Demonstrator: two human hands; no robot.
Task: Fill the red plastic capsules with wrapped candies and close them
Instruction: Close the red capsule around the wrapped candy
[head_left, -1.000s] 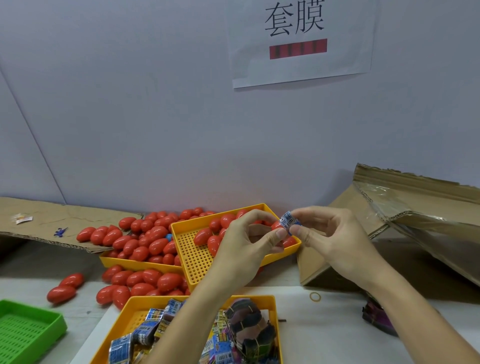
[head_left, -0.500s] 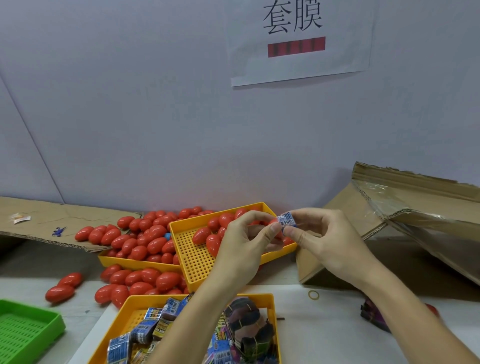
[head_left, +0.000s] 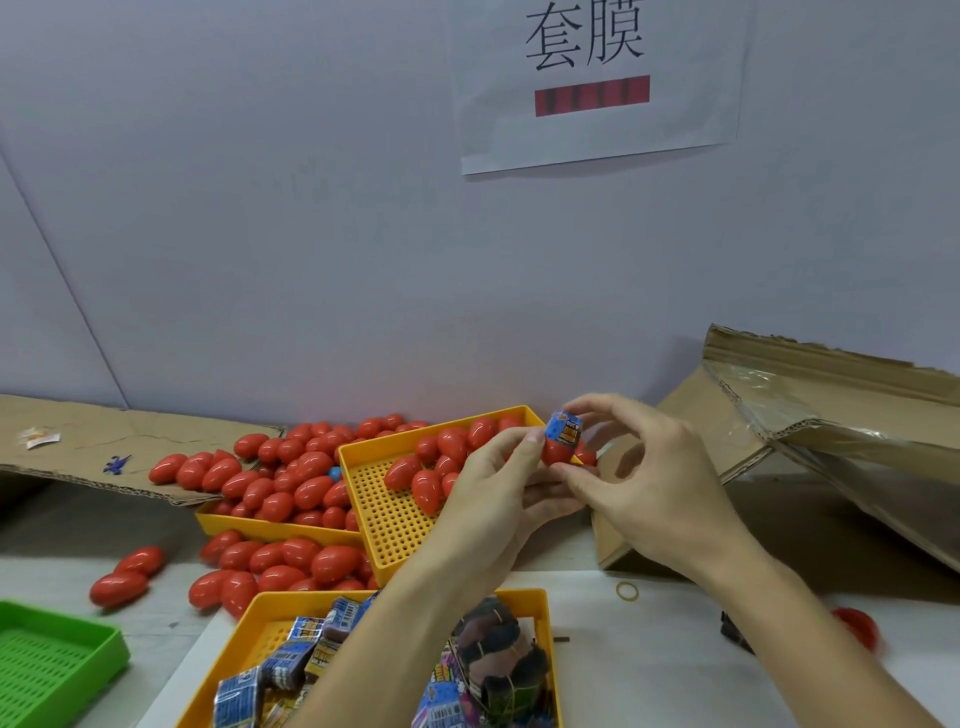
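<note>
Dozens of closed red capsules are heaped along the back edge of the counter, spilling over a yellow tray there, and a few more lie loose toward the counter's left edge beside a green tray at its near-left corner. Whether those are filled cannot be told from outside. A second, perforated yellow tray just right of the heap holds several more. At the near edge, a candy tray is well stocked with blue wrapped candies, so by my reading plenty of work is left.

Above the perforated tray's right corner, the left hand pinches an open capsule half between thumb and fingers. Its long axis stands nearly upright, mouth up, tilted slightly right. A wrapped candy sits in that mouth, mostly sticking out, its length following the capsule's axis. The right hand has its fingertips curled narrowly around the candy, apparently pressing it in. This capsule is not yet closed; its other half is not identifiable.
</note>
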